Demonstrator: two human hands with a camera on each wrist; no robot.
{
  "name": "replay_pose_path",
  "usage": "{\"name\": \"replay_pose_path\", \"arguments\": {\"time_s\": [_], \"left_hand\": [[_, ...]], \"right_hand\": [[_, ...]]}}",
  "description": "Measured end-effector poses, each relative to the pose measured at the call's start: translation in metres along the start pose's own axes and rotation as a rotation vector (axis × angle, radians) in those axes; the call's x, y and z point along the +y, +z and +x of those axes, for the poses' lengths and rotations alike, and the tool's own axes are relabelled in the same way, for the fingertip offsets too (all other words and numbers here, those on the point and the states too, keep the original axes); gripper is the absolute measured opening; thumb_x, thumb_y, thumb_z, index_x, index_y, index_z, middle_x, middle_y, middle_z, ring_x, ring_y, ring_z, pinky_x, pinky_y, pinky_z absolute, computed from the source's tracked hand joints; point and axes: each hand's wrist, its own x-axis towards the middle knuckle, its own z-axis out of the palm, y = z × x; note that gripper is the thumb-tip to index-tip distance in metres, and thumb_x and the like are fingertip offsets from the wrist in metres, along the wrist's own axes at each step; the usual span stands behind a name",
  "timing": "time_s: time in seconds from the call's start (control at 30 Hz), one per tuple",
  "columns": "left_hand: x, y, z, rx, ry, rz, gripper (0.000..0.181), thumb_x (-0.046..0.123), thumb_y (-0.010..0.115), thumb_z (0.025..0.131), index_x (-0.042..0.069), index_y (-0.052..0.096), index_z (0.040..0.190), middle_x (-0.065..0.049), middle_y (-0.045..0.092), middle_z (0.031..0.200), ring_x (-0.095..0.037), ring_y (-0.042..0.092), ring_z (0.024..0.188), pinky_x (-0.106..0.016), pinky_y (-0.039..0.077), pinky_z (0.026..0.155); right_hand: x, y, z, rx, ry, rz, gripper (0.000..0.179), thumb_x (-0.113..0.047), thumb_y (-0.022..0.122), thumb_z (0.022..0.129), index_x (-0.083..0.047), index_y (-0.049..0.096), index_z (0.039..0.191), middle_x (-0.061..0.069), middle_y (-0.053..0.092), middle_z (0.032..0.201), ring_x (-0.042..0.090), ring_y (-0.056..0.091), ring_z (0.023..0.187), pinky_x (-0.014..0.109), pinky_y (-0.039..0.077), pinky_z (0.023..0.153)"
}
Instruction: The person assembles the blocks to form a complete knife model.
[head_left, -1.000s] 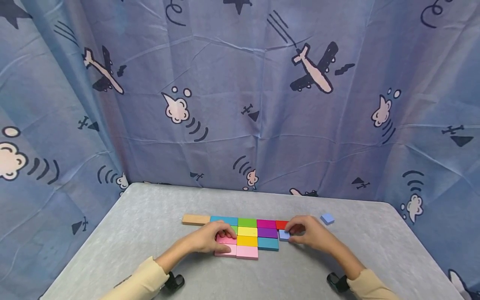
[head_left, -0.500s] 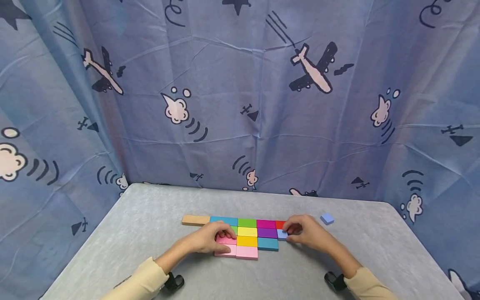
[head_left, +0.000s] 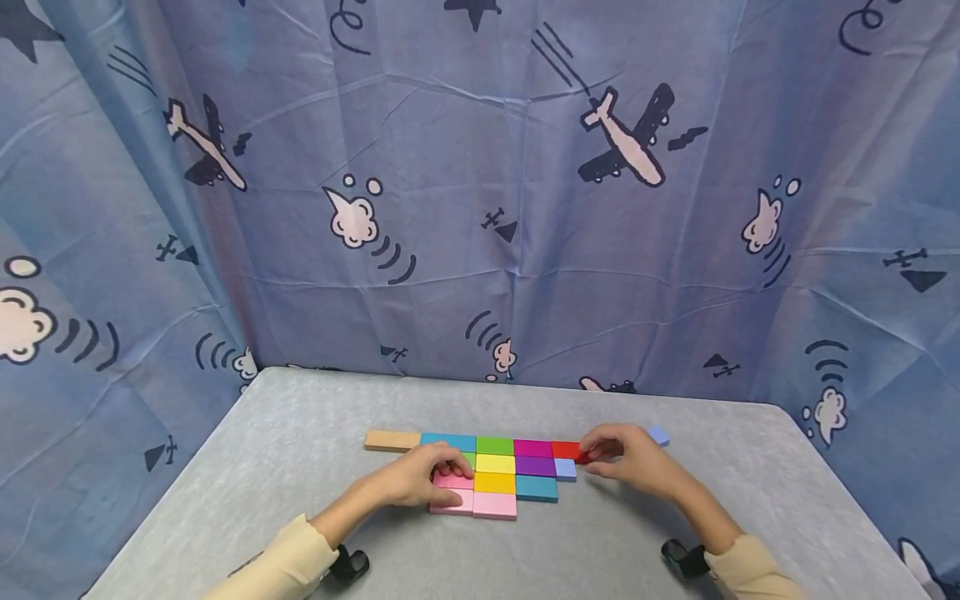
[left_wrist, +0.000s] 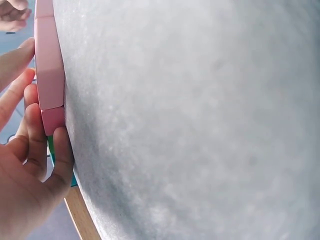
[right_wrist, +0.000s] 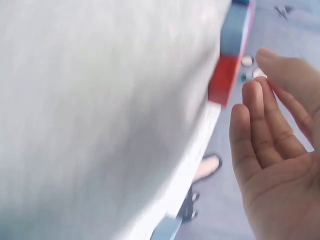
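Observation:
Flat coloured blocks lie in stepped rows, edge to edge. My left hand [head_left: 420, 475] rests at their left end, with its fingers at the pink blocks [left_wrist: 50, 65] and part of the rows hidden under it. Beside the right end is my right hand [head_left: 630, 458], its fingers loosely bent and holding nothing. In the right wrist view a gap shows between those fingers and the red block [right_wrist: 223, 80]. A small light blue block [head_left: 566, 470] sits against the purple block [head_left: 535, 466], just in front of the red one. Yellow [head_left: 495, 463] and orange-yellow [head_left: 494, 482] blocks fill the middle.
Another light blue block [head_left: 658, 436] lies apart at the back right, partly behind my right hand. A wooden-coloured block [head_left: 392, 441] ends the back row on the left. Behind the grey-covered table [head_left: 300, 400] hangs a blue patterned curtain [head_left: 450, 317].
The small light blue block has slid left against the purple one. My right hand has let go of it and moved back to the right. My left hand stays in place.

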Motion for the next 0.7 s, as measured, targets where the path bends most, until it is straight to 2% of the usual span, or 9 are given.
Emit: {"name": "replay_pose_path", "arguments": {"time_s": [0.07,0.27,0.4,0.53,0.7], "left_hand": [[-0.001,0.001,0.0,0.001,-0.001,0.001,0.028,0.014,0.083,0.087,0.014,0.071,0.112,0.007,0.061,0.104,-0.011,0.054,0.097,-0.029,0.046,0.09],[-0.002,0.0,0.0,0.002,0.002,0.009,0.028,0.014,0.083,0.087,0.014,0.071,0.112,0.007,0.061,0.104,-0.01,0.055,0.096,-0.029,0.046,0.09],[0.0,0.0,0.0,-0.002,0.001,0.005,0.028,0.013,0.083,0.087,0.014,0.071,0.112,0.006,0.061,0.104,-0.011,0.055,0.096,-0.029,0.046,0.089],[0.001,0.0,0.0,-0.005,-0.008,0.003,0.028,0.014,0.083,0.088,0.014,0.071,0.113,0.007,0.061,0.105,-0.011,0.055,0.096,-0.029,0.046,0.089],[0.0,-0.001,0.0,-0.005,-0.003,0.004,0.028,0.014,0.083,0.088,0.014,0.071,0.113,0.006,0.061,0.105,-0.011,0.055,0.096,-0.03,0.046,0.089]], "right_hand": [[0.006,-0.01,-0.006,0.024,-0.003,0.007,0.023,-0.003,0.082,0.085,0.001,0.072,0.106,0.011,0.071,0.101,0.02,0.067,0.087,0.036,0.056,0.08],[0.025,-0.041,-0.026,0.116,0.083,0.029,0.029,-0.005,0.079,0.089,0.006,0.069,0.114,0.018,0.069,0.108,0.019,0.068,0.092,0.028,0.055,0.078],[0.036,-0.058,-0.038,0.183,0.101,0.046,0.031,-0.005,0.078,0.09,0.008,0.068,0.116,0.022,0.068,0.111,0.02,0.069,0.094,0.028,0.056,0.075],[0.048,-0.069,-0.046,0.219,0.111,0.033,0.034,-0.006,0.079,0.09,0.01,0.067,0.117,0.024,0.067,0.113,0.025,0.069,0.096,0.028,0.056,0.075],[0.063,-0.076,-0.049,0.232,0.162,0.002,0.042,-0.011,0.082,0.088,0.009,0.066,0.121,0.024,0.066,0.118,0.034,0.067,0.103,0.024,0.054,0.08]]}}
